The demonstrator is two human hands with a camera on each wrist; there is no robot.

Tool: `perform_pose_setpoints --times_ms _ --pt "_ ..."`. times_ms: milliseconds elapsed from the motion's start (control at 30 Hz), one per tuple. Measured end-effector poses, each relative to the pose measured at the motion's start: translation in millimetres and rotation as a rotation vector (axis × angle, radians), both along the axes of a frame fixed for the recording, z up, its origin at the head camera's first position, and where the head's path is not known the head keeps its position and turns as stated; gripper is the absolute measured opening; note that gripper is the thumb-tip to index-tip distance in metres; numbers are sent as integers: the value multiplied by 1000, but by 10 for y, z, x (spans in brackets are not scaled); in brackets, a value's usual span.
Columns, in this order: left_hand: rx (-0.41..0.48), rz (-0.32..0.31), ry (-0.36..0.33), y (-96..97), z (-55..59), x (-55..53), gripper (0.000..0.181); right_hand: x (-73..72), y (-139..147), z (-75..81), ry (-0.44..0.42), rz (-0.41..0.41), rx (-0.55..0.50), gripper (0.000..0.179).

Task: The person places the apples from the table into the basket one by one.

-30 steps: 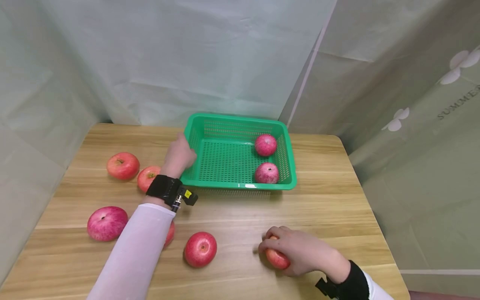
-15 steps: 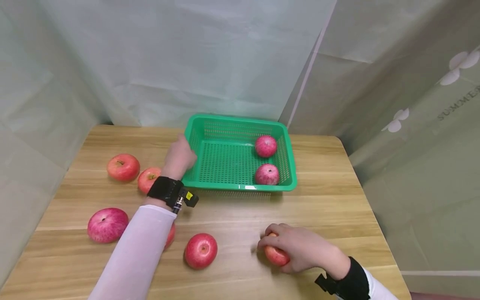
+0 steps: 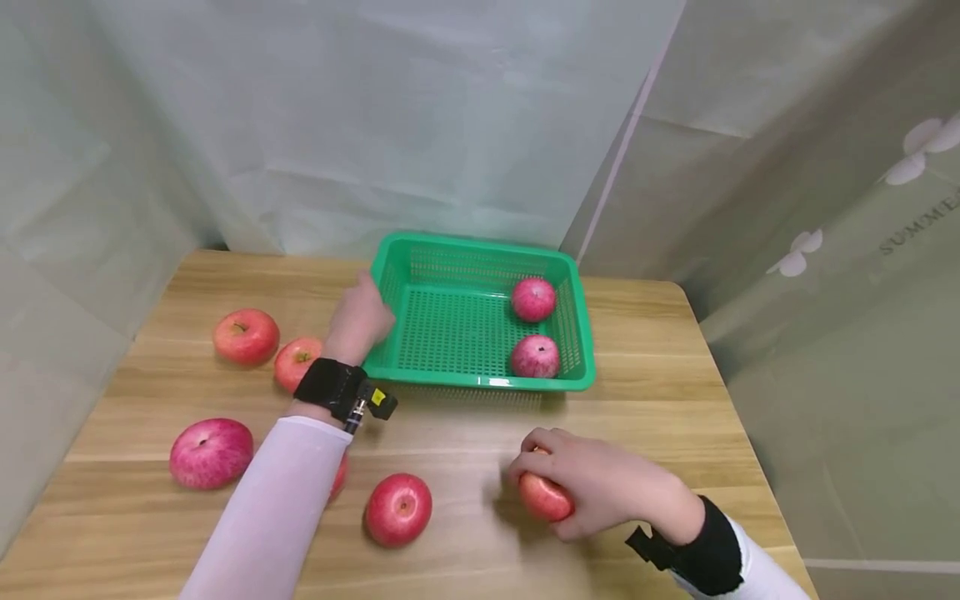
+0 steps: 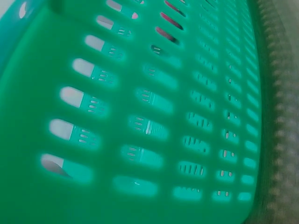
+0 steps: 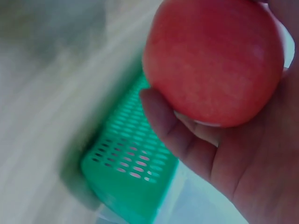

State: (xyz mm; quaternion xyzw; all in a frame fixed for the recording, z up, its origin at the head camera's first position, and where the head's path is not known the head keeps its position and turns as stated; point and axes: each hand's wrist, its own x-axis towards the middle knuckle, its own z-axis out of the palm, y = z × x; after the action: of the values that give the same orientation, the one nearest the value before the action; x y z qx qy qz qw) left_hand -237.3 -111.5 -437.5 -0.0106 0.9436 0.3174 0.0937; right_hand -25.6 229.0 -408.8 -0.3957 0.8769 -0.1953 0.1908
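My left hand [image 3: 360,321] grips the left rim of a green perforated plastic basket [image 3: 457,381], its fingertips mostly hidden. Close up in the left wrist view is the basket's slotted wall [image 4: 117,107]. My right hand [image 3: 603,487] holds a red apple [image 3: 545,497] in front of the basket, just over the table by its shadow. In the right wrist view the fingers curl round this apple [image 5: 215,60]. Two pinkish apples, one behind [image 3: 533,300] and one in front [image 3: 536,357], sit at the basket's right end.
On the wooden table [image 3: 645,367], left of the basket, lie two red-yellow apples [image 3: 246,337] and a pink one [image 3: 212,453]. A red apple [image 3: 399,509] lies nearer the front; another is partly hidden by the left sleeve [image 3: 273,508]. Pale sheeting [image 3: 420,125] hangs behind.
My right hand has raised the red apple slightly from the table and shifted a little left and away from me. The left hand stays on the basket rim. The view has tilted slightly.
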Motion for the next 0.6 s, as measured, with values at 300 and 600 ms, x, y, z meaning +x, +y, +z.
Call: perform_pose_setpoints --times_ms 300,600 --pt "21 1 -6 -35 29 52 75 -200 -61 176 49 16 -32 63" --pt "31 0 -28 -10 27 -16 78 -329 -99 261 12 26 -1 65"
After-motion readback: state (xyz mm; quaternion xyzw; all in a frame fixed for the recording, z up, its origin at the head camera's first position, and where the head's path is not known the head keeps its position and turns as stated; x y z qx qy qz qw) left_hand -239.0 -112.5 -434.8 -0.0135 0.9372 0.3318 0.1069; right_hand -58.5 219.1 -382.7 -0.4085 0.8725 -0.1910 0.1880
